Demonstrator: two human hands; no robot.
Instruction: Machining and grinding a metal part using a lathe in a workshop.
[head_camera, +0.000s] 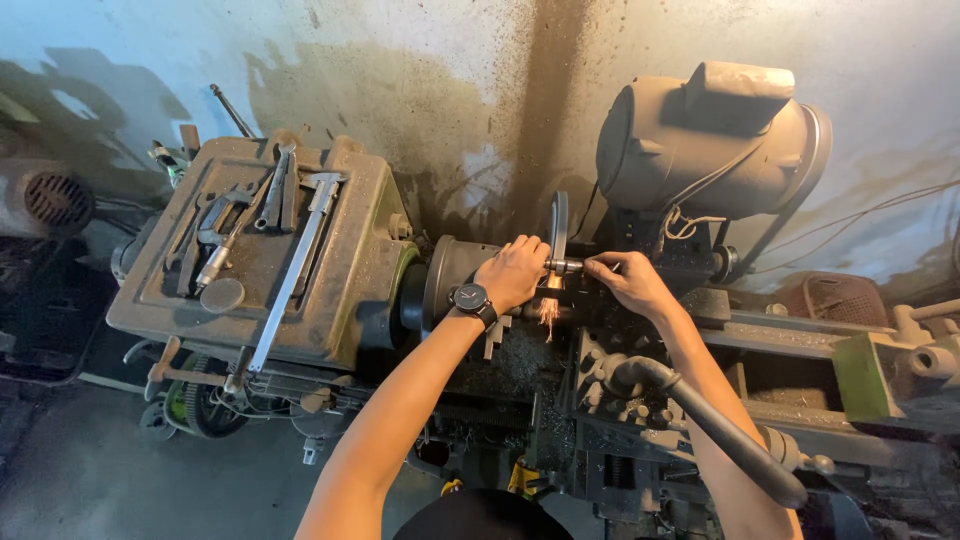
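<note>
Small metal rod (566, 266) sits just right of lathe chuck (447, 283), sparks below it. Left hand (514, 272) curled over rod's near end, wristwatch (471, 298) on. Right hand (628, 280) pinches rod's far end with fingertips. Electric motor (705, 140) above-right of chuck; caliper (297, 262) on headstock (255, 260), left of chuck.

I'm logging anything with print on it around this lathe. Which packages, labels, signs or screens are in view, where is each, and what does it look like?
No packages, signs or screens show.
Wristwatch: on the left wrist, by the chuck; round dark face, black strap.
Caliper: lying on the headstock top, left of the hands; long, silvery, with a graduated beam.
Motor: upper right; grey drum, no legible plate visible.
</note>
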